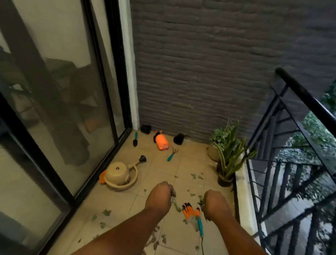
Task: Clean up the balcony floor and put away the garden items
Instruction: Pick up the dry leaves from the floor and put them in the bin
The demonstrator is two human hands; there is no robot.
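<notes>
left hand: fingers curled into a fist round a few green leaves, held over the floor tiles
right hand: fingers curled tight on a clump of leaves and a thin stem that hangs below the fist
floor: beige tiles, loose leaves scattered near and under both arms, more bits toward the plants
glove: orange with black fingertips, flat on the tiles between the two hands
teal tool: lies just beside the glove, handle pointing toward the camera
watering can: beige, tipped on its side against the sliding door track, left of the hands
spray bottle: orange, lying down near the back wall
trowel: teal handle, by the door corner
hand rake: teal handle, right of the spray bottle
black pots: two, at the foot of the brick wall, one tipped over
potted plants: upright in the right corner by the railing
glass door: closes off the left side
</notes>
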